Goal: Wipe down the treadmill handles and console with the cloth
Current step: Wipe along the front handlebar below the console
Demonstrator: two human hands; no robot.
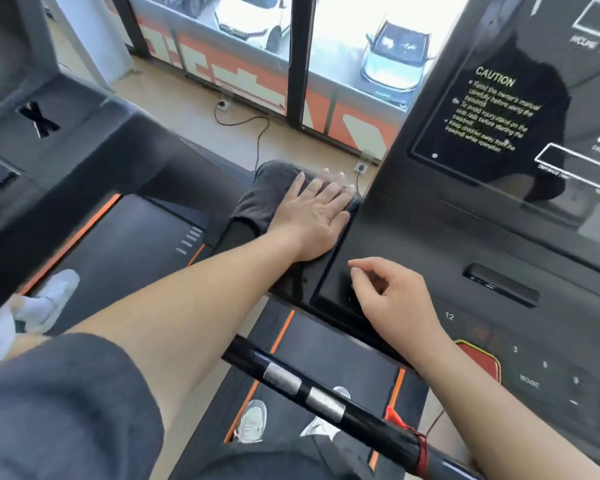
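View from the head, looking down over a treadmill. The left hand (314, 216) lies flat, fingers straight and spread, pressing on a dark grey cloth (267, 192). The cloth is bunched at the left edge of the black console (465, 237), draped over its corner. The right hand (392, 299) is over the lower left part of the console, fingers loosely curled and holding nothing; whether it touches the surface cannot be told. The two hands are near each other but apart. A black handle bar (371, 426) crosses below both arms, carrying two silver sensor plates (283, 377). A red button (478, 362) sits by the right wrist. A yellow caution label (492, 109) is printed on the glossy screen above. Grey shoes (253, 424) stand on the belt (326, 355).
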